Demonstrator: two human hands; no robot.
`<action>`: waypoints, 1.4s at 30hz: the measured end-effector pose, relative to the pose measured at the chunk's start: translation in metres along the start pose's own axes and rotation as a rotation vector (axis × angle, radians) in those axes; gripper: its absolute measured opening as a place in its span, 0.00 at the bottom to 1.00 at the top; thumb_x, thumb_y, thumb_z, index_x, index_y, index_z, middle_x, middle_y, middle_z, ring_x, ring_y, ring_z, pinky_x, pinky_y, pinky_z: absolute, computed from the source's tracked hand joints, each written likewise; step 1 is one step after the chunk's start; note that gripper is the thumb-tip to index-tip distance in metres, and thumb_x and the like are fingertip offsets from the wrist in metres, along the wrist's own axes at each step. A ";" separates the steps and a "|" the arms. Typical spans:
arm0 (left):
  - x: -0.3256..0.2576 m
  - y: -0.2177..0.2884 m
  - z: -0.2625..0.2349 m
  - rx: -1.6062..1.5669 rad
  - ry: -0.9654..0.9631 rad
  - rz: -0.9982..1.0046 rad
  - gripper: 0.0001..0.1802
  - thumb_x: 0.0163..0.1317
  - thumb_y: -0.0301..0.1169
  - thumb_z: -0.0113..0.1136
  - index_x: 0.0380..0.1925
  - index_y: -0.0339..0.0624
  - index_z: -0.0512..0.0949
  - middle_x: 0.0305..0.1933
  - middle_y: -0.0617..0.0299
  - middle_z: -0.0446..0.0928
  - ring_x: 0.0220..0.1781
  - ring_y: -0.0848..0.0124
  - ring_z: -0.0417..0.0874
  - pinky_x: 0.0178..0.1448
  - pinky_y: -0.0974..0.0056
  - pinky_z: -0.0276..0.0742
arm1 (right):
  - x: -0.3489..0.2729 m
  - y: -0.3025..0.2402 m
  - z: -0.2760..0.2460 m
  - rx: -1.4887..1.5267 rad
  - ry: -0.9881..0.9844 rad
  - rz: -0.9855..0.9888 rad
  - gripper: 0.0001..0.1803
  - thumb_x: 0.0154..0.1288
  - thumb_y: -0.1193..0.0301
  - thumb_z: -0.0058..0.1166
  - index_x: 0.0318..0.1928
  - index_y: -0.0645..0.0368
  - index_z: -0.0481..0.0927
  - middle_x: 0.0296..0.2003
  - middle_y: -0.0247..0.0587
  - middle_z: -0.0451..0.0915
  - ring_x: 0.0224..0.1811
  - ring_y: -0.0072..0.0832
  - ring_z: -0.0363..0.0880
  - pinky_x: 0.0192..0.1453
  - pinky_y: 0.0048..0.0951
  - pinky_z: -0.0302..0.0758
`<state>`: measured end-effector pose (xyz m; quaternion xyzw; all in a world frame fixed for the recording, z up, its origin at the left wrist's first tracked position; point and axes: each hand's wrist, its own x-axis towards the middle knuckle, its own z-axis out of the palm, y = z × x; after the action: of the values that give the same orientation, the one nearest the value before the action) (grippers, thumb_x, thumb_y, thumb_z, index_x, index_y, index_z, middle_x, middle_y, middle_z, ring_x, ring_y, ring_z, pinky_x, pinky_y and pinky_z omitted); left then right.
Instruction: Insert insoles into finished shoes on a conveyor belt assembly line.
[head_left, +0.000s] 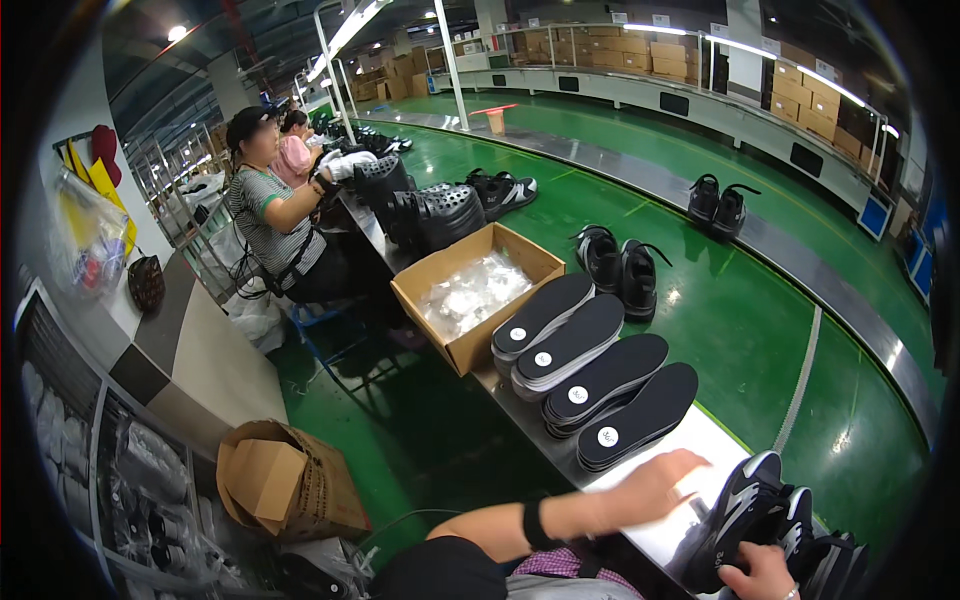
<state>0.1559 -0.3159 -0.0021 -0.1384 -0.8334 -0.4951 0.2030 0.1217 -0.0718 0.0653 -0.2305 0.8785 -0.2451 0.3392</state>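
My right hand (768, 574) grips a black sneaker with white trim (740, 500) at its near end, at the lower right edge of the bench. Motion blurs my left hand (655, 486), which is above the bright metal bench top (702, 440) between that sneaker and the insoles; its fingers are smeared, and nothing held can be made out. A black band circles my left wrist. Beyond it, several stacks of black insoles (640, 412) lie side by side, each with a round white sticker on top. More dark sneakers (830, 565) crowd beside the gripped one.
An open cardboard box (455, 345) of clear plastic packets adjoins the insoles. Sneaker pairs (620, 270) stand on the green surface; another pair (717, 205) sits farther right. Black perforated forms (440, 215) and a seated person (285, 215) are at far left. A carton (300, 485) stands lower left.
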 end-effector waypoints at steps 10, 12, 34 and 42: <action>0.015 0.031 0.110 0.144 -0.716 0.179 0.19 0.40 0.37 0.64 0.30 0.39 0.70 0.34 0.54 0.70 0.41 0.58 0.72 0.38 0.58 0.73 | -0.056 0.105 0.001 -0.586 0.465 0.180 0.14 0.42 0.64 0.59 0.28 0.58 0.74 0.24 0.42 0.75 0.34 0.39 0.72 0.40 0.38 0.65; 0.030 0.034 0.116 0.243 -0.812 0.187 0.13 0.38 0.33 0.62 0.24 0.39 0.73 0.28 0.57 0.73 0.39 0.60 0.73 0.36 0.59 0.74 | -0.058 0.115 0.003 -0.584 0.394 0.157 0.12 0.45 0.65 0.56 0.26 0.59 0.72 0.24 0.45 0.75 0.34 0.41 0.73 0.40 0.39 0.66; 0.014 0.041 0.126 0.233 -0.811 0.340 0.13 0.42 0.40 0.58 0.19 0.41 0.75 0.21 0.54 0.74 0.29 0.59 0.78 0.29 0.57 0.73 | -0.025 0.093 0.010 0.081 -0.088 0.260 0.34 0.60 0.44 0.35 0.36 0.69 0.71 0.35 0.57 0.75 0.40 0.48 0.73 0.45 0.39 0.68; 0.037 0.053 0.125 0.451 -1.150 0.251 0.15 0.42 0.42 0.57 0.16 0.39 0.77 0.18 0.52 0.74 0.25 0.56 0.78 0.30 0.57 0.73 | -0.012 0.080 0.005 -0.021 -0.041 0.269 0.31 0.59 0.46 0.39 0.35 0.67 0.71 0.31 0.55 0.75 0.36 0.47 0.74 0.46 0.41 0.66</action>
<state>0.1207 -0.1797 0.0028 -0.4330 -0.8706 -0.1260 -0.1967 0.1144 -0.0044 0.0205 -0.1192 0.8967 -0.1835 0.3847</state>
